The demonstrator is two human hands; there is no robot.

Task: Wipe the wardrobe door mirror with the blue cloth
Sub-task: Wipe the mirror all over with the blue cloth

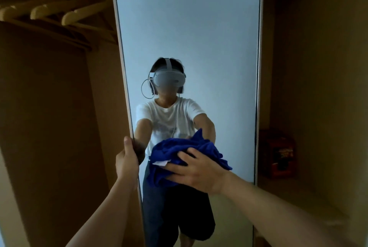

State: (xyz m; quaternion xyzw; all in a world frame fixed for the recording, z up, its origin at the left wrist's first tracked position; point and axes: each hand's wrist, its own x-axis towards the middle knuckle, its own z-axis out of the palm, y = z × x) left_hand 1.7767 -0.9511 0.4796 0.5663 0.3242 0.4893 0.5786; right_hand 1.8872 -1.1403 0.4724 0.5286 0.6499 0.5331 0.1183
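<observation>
The blue cloth (175, 151) is a soft, deep-blue terry bundle, crumpled into loose folds with a small white tag at its lower left edge, and it lies flat against the lower middle of the mirror (189, 28). The right hand (197, 171) presses it to the glass, fingers (185, 157) spread over the folds rather than pinching them. The mirror is a tall, smooth, narrow pane in a thin pale frame, set on an opened wardrobe door. The left hand (127, 161) grips the door's left edge, thumb up along the frame and fingers curled round behind it. In the glass stands the reflection of a person in a white T-shirt and dark shorts. Left of the door, wooden hangers (59, 8) hang in the brown wardrobe interior. To the right, a red box (278, 153) sits on a shelf (298, 183).
</observation>
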